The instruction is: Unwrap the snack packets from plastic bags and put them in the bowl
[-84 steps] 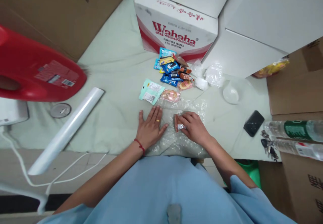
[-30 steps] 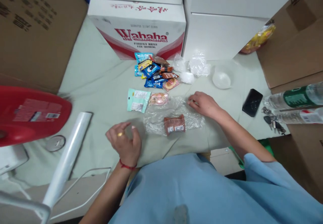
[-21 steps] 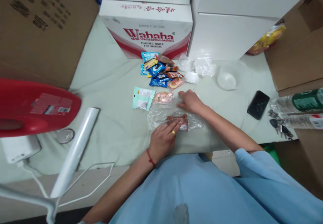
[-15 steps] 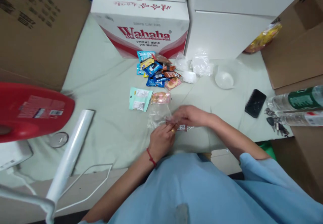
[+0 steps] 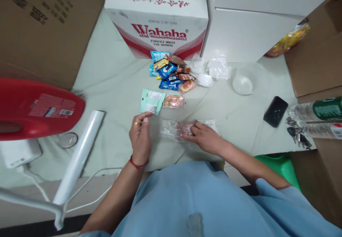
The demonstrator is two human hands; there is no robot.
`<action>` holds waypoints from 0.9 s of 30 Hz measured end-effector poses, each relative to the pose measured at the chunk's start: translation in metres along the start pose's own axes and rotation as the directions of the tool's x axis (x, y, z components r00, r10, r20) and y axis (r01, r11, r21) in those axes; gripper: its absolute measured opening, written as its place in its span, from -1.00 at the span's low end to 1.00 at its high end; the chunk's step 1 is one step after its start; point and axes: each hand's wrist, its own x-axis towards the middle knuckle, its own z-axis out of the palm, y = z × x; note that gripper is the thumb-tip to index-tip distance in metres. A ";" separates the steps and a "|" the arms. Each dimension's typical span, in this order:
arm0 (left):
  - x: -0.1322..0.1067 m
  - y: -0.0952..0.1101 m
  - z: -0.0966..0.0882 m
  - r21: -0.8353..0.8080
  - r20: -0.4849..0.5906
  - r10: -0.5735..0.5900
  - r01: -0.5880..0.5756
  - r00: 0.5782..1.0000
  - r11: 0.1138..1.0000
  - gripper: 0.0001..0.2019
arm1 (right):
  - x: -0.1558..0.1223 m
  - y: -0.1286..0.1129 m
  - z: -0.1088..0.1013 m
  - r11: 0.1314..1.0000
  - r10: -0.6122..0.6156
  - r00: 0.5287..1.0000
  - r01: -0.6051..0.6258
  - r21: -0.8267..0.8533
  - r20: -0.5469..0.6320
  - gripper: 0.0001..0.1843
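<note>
My right hand [image 5: 207, 136] presses its fingers onto a reddish-brown packet [image 5: 184, 128] inside a clear plastic film [image 5: 169, 130], which spreads out on both sides. The hand partly covers the packet. My left hand [image 5: 141, 135] is raised off to the left, its index finger stretched out and nothing visible in its grasp. That fingertip is at the lower edge of a light green snack packet [image 5: 151, 101]; whether they touch I cannot tell. Beside the green packet lies a pink-wrapped biscuit [image 5: 173, 101].
Small wrapped snacks [image 5: 168, 71] are heaped before a Wahaha water carton [image 5: 160, 30]. To their right are crumpled clear plastic [image 5: 219, 66] and a translucent bowl [image 5: 242, 82]. A black phone [image 5: 275, 111], keys [image 5: 298, 133] and bottles [image 5: 327, 109] line the right; a white roll [image 5: 80, 155] and red container [image 5: 40, 109] the left.
My left hand has left the wrapped packet and moved left and up toward the green packet. My right hand stays on the wrapped packet, which now lies flatter. The view shifted slightly.
</note>
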 end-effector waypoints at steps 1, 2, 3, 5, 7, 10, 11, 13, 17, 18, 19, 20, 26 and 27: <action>0.007 0.007 0.000 -0.013 -0.017 0.027 -0.027 0.999 1.000 -0.59 | 0.001 -0.001 0.000 1.000 0.004 1.000 -0.004 0.004 0.000 -0.42; 0.014 0.013 0.003 0.000 -0.005 0.058 -0.058 0.998 0.998 -0.62 | 0.002 -0.001 0.000 1.000 0.005 1.000 -0.005 0.006 0.002 -0.43; 0.018 0.017 0.006 0.032 0.018 0.085 -0.086 0.996 0.996 -0.65 | 0.002 -0.002 0.000 1.000 0.004 1.000 -0.005 0.008 0.006 -0.43; 0.022 0.018 0.017 0.137 0.161 0.131 -0.154 0.978 0.979 -0.59 | 0.004 -0.002 -0.001 1.000 0.006 1.000 -0.006 0.014 0.017 -0.44; 0.017 0.009 0.028 0.238 0.318 0.120 -0.201 0.940 0.950 -0.40 | 0.003 -0.001 -0.002 0.999 0.009 1.000 -0.009 0.031 0.022 -0.45; -0.001 -0.014 0.034 0.346 0.422 0.063 -0.225 0.904 0.911 -0.46 | -0.003 0.003 -0.007 0.993 0.005 1.000 -0.005 0.117 0.003 -0.43; -0.007 -0.020 0.031 0.360 0.401 0.065 -0.223 0.914 0.906 -0.57 | -0.006 0.004 -0.009 0.986 -0.002 1.000 0.003 0.169 -0.006 -0.38; -0.016 -0.026 0.023 0.330 0.335 0.076 -0.193 0.939 0.924 -0.78 | -0.013 0.007 -0.011 0.961 -0.013 1.000 0.019 0.277 -0.023 -0.24; -0.024 -0.005 0.009 0.140 0.310 -0.009 -0.036 0.951 0.989 -0.94 | -0.020 0.008 -0.008 0.941 0.006 0.999 0.011 0.338 -0.051 -0.36; -0.025 0.005 0.010 0.097 0.331 -0.022 -0.011 0.943 0.995 -0.94 | -0.020 0.006 -0.006 0.946 0.022 0.998 -0.004 0.323 -0.053 -0.40; -0.025 0.015 0.013 0.052 0.357 -0.011 -0.009 0.934 0.999 -0.94 | -0.019 0.005 -0.004 0.951 0.038 0.998 -0.020 0.309 -0.054 -0.43; -0.025 0.025 0.018 0.006 0.393 0.020 -0.024 0.920 1.000 -0.93 | -0.017 0.003 -0.002 0.953 0.051 0.997 -0.032 0.301 -0.055 -0.46; -0.031 0.046 0.057 0.056 0.587 0.259 -0.357 0.767 0.932 -0.57 | -0.019 0.007 -0.001 0.902 0.097 0.979 -0.010 0.432 -0.180 -0.68; -0.034 0.044 0.060 0.129 0.602 0.265 -0.419 0.754 0.899 -0.55 | -0.022 0.010 -0.001 0.896 0.177 0.956 -0.059 0.439 -0.234 -0.66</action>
